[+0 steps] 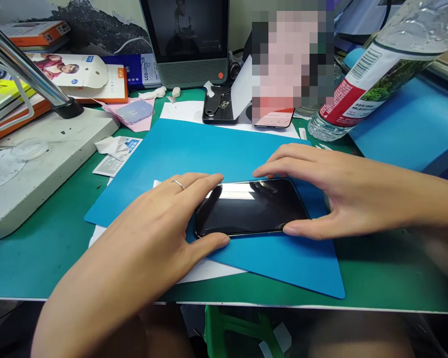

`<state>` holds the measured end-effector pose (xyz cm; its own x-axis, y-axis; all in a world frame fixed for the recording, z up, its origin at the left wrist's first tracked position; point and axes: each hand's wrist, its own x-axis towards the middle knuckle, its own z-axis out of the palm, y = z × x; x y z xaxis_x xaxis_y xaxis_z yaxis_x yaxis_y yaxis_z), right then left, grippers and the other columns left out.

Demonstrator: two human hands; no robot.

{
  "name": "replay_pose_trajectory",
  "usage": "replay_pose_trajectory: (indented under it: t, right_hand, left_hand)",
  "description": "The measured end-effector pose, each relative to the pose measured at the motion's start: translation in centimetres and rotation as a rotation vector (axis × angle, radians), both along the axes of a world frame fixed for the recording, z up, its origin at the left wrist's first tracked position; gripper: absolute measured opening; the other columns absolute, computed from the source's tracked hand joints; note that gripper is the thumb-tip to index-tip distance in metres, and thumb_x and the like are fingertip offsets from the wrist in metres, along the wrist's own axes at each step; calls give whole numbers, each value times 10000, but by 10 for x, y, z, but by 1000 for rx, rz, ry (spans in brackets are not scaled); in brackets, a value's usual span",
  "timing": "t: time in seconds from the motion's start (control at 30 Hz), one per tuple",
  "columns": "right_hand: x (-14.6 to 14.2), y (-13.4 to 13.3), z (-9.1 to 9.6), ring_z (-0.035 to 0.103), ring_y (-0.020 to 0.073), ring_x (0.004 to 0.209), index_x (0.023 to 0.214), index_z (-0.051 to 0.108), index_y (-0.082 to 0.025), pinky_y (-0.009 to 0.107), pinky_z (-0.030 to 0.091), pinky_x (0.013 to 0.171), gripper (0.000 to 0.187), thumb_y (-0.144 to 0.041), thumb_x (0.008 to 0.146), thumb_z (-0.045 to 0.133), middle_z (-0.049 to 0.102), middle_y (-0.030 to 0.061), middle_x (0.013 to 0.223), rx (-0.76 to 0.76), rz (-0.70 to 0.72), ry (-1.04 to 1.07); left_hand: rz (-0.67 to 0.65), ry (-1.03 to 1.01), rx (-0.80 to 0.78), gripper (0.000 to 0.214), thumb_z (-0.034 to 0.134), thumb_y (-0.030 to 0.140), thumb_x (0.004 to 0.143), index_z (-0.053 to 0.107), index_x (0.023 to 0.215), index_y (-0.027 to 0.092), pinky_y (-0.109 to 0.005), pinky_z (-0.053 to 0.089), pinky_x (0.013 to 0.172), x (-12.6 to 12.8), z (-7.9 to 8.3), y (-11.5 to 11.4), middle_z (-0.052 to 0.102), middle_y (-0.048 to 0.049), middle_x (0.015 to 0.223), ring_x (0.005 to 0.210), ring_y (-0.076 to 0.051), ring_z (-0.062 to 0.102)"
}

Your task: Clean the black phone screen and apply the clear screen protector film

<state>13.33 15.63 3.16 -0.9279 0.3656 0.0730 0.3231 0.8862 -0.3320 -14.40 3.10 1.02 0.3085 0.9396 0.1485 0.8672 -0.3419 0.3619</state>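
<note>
A smartphone (252, 211) with a dark, glossy screen lies face up over a blue mat (216, 144), its long side running left to right. My left hand (168, 214), with a ring on one finger, grips its left end: fingers along the far edge, thumb at the near edge. At the right end, my right hand (317, 191) has its thumb on the near edge and its fingers at the far edge. The phone's underside is hidden. White paper (209, 271) shows from under the mat.
Behind the mat stand a grey screen device (194, 72), another phone (274, 118) and a black phone part (219, 112). A water bottle (362, 92) leans at the right. On the left are a white lamp base (52, 169) and stacked boxes (112, 79). A green stool (242, 328) is below the table edge.
</note>
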Motion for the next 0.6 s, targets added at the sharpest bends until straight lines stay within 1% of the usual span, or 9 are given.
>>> replay_pose_trajectory:
  t: [0.27,0.37,0.53,0.6]
  right_hand:
    - [1,0,-1,687,329,1078,1382,657,-212,462,578,881,664,-593,842,728,671,150,1279,19,-5,-49]
    - [1,0,-1,689,342,1074,1365,680,-232,480,584,880,662,-607,823,733,678,141,1279,-2,-23,-51]
    - [0,0,-1,694,337,1063,1365,696,-258,477,590,883,646,-583,810,751,692,128,1271,-25,-29,-36]
    - [-1,0,-1,693,334,1057,1365,699,-257,476,591,888,644,-583,811,752,694,127,1265,-28,-25,-35]
  left_hand:
    - [-8,0,-7,656,727,532,929,524,1499,282,-467,586,979,0,0,0,672,-61,1446,1239,-317,673]
    - [1,12,-1,639,721,528,932,533,1494,288,-465,594,965,0,1,-1,678,-55,1438,1210,-313,689]
    - [14,30,4,617,722,549,923,564,1464,298,-450,611,889,1,2,0,678,-60,1435,1143,-317,716]
    - [13,25,3,615,728,547,921,568,1459,296,-452,608,902,1,2,1,689,-55,1412,1144,-316,713]
